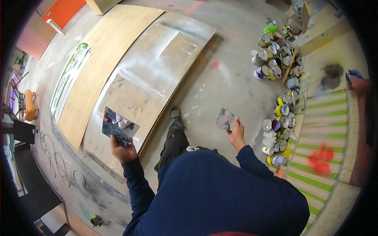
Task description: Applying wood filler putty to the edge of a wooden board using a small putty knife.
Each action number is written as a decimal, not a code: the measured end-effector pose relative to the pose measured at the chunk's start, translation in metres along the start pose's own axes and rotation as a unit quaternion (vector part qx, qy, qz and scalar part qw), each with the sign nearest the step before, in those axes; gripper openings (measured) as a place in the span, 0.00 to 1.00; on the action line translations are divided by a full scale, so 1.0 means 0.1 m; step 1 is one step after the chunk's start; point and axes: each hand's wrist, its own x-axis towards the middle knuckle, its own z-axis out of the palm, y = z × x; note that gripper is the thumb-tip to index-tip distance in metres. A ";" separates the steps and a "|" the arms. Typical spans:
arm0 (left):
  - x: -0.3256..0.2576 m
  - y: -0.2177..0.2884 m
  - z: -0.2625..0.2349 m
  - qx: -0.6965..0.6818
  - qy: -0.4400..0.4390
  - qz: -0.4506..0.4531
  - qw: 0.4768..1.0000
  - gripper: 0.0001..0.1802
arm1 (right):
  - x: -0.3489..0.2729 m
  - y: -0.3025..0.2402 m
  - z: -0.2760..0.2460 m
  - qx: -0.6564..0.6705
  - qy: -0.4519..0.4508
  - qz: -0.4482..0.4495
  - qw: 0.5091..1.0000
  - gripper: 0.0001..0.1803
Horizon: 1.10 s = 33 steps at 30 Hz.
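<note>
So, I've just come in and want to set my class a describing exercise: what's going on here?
A person in a navy top holds a thin flat piece in each hand. The left hand has the larger, mostly dark piece, in front of some big pale boards; whether its white and orange patches are loose things is unclear. The right hand grips a smaller mottled grey piece above the floor. Cans crowd together farther right.
</note>
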 end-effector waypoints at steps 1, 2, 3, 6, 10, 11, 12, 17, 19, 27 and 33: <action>0.12 -0.07 0.09 0.006 0.014 -0.008 1.000 0.13 | 0.08 -0.05 0.07 -0.006 -0.004 0.002 1.000 0.23; 0.26 -0.14 0.18 0.007 -0.006 -0.005 1.000 0.13 | 0.15 -0.10 0.15 -0.014 -0.003 0.007 1.000 0.23; 0.36 -0.20 0.27 0.009 -0.003 -0.005 1.000 0.13 | 0.21 -0.15 0.23 -0.022 -0.003 0.012 1.000 0.23; 0.74 -0.38 0.62 -0.010 0.020 -0.011 1.000 0.13 | 0.52 -0.39 0.60 -0.013 -0.002 0.034 0.999 0.22; 1.13 -0.41 1.02 -0.024 -0.011 -0.011 1.000 0.13 | 0.97 -0.95 1.13 -0.079 -0.037 -0.005 0.996 0.23; 1.24 -0.42 1.14 -0.034 -0.042 -0.005 0.999 0.13 | 1.11 -1.12 1.26 -0.069 -0.053 -0.036 0.996 0.23; 1.33 -0.44 1.25 -0.037 -0.034 -0.008 0.999 0.13 | 1.25 -1.30 1.39 -0.065 -0.061 -0.062 0.994 0.23; 1.75 -0.51 1.79 -0.022 -0.047 -0.029 0.998 0.14 | 1.77 -1.91 1.57 -0.025 -0.092 -0.155 0.983 0.26; 1.88 -0.57 2.02 -0.014 -0.052 -0.044 0.998 0.14 | 1.91 -1.99 1.51 0.007 -0.067 -0.128 0.989 0.27; 2.09 -1.28 2.99 0.088 -0.041 0.073 0.993 0.15 | 2.61 -1.89 0.97 0.075 0.060 -0.013 0.995 0.27; 1.92 -1.89 4.01 0.032 0.008 0.021 0.999 0.15 | 3.94 -2.48 0.68 0.081 0.102 0.015 0.991 0.27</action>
